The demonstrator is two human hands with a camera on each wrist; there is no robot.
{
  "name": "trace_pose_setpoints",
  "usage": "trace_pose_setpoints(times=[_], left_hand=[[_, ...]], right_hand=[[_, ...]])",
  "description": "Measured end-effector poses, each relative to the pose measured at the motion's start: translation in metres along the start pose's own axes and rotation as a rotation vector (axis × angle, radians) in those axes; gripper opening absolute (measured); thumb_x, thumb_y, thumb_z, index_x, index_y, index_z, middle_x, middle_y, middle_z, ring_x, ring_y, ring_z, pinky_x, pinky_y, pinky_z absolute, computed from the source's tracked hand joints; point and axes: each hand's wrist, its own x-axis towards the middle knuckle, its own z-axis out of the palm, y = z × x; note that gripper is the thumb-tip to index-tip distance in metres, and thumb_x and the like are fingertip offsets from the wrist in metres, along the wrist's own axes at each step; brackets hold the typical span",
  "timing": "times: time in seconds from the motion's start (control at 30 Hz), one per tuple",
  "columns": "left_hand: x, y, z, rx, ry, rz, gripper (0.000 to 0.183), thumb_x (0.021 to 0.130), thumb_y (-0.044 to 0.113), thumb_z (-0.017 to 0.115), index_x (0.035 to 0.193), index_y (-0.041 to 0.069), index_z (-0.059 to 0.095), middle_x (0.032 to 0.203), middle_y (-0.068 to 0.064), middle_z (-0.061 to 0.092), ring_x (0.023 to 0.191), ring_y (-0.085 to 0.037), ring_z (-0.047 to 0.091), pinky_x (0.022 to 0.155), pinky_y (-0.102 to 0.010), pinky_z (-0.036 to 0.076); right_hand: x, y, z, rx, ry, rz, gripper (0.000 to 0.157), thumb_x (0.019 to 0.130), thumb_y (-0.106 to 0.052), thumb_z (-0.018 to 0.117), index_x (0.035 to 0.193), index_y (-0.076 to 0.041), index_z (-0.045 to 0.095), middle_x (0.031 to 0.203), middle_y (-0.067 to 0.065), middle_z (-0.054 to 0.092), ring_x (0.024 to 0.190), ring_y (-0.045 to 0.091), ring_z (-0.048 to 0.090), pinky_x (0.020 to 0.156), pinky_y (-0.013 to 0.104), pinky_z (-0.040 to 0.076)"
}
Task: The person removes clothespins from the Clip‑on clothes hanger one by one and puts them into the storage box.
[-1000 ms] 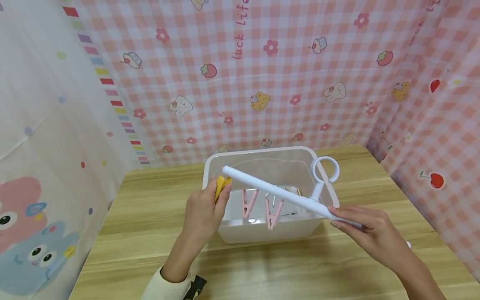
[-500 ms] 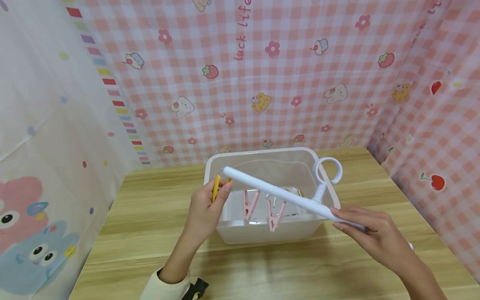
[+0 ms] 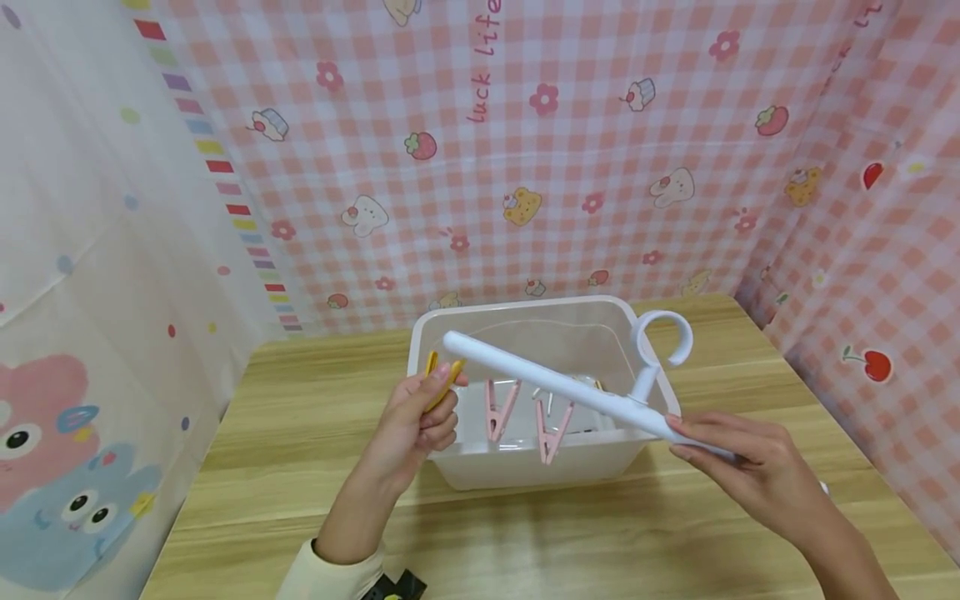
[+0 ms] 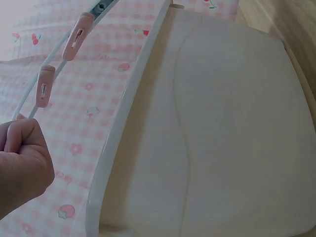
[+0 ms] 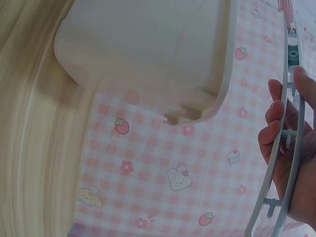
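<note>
A pale blue plastic clothes hanger (image 3: 540, 377) is held slantwise above a box, its left end higher. My right hand (image 3: 757, 471) grips it near the right end; the right wrist view shows fingers on one side of its hollow underside and the thumb on the other. Two pink clothespins, one left (image 3: 497, 414) and one right (image 3: 551, 435), hang from its bar. My left hand (image 3: 405, 429) pinches a yellow clothespin (image 3: 447, 387) beside the hanger's left end, other fingers curled. In the left wrist view that clothespin is hidden. The hanger's round hook (image 3: 663, 315) points up and right.
The translucent white box (image 3: 525, 471) stands on a wood-grain table (image 3: 300, 467) below the hanger, with small items inside, hard to make out. Checked pink cloth (image 3: 450, 192) covers the back and right; a pale printed curtain (image 3: 90, 292) hangs at left.
My left hand has turned, and its curled fingers now show with the thumb over the yellow clothespin. The hanger's hook has turned a little, so its gap shows. My right hand keeps its grip.
</note>
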Motion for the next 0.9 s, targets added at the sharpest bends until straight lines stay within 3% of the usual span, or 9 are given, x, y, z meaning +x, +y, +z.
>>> trace_pose_setpoints(times=[0.13,0.3,0.47,0.6,0.9], left_hand=[[-0.0002,-0.0001,-0.0003,0.032,0.014,0.015,0.029,0.109,0.028,0.042,0.094,0.024,0.066,0.054,0.014,0.032,0.047,0.001,0.029,0.049,-0.022,0.016],[0.0012,-0.0010,0.0024,0.177,0.131,0.047,0.027,0.108,0.023,0.043,0.092,0.024,0.066,0.056,0.013,0.033,0.049,0.000,0.029,0.049,-0.018,0.020],[0.0025,-0.0002,0.0058,0.343,0.242,0.072,0.023,0.107,0.019,0.048,0.101,0.004,0.065,0.057,0.009,0.033,0.050,-0.003,0.030,0.049,-0.017,0.023],[0.0035,-0.0005,0.0066,0.536,0.275,0.173,0.025,0.106,0.014,0.052,0.103,-0.007,0.064,0.063,0.005,0.035,0.057,-0.004,0.032,0.052,-0.019,0.026],[0.0039,-0.0039,0.0083,0.825,0.348,0.372,0.020,0.102,0.015,0.061,0.088,0.001,0.063,0.061,0.001,0.039,0.051,0.000,0.031,0.045,-0.016,0.024]], right_hand=[[0.0006,0.0004,0.0003,-0.001,0.002,0.000,0.035,0.092,-0.027,0.071,0.104,0.005,0.078,0.106,-0.012,0.074,0.075,-0.004,0.058,0.056,0.011,0.044],[0.0007,0.0021,0.0008,-0.004,0.003,-0.004,0.035,0.092,-0.027,0.071,0.104,0.005,0.078,0.108,-0.013,0.074,0.076,-0.004,0.060,0.058,0.010,0.045],[0.0006,0.0038,0.0015,-0.007,-0.003,-0.005,0.034,0.092,-0.027,0.072,0.104,0.005,0.078,0.108,-0.012,0.075,0.076,-0.005,0.060,0.057,0.010,0.045],[0.0007,0.0049,0.0021,-0.023,-0.006,-0.005,0.035,0.092,-0.028,0.071,0.104,0.004,0.078,0.108,-0.012,0.075,0.076,-0.005,0.060,0.057,0.011,0.045],[0.0010,0.0079,0.0029,-0.034,-0.022,-0.031,0.037,0.094,-0.030,0.068,0.104,0.003,0.078,0.106,-0.010,0.075,0.074,-0.005,0.057,0.056,0.011,0.043]])
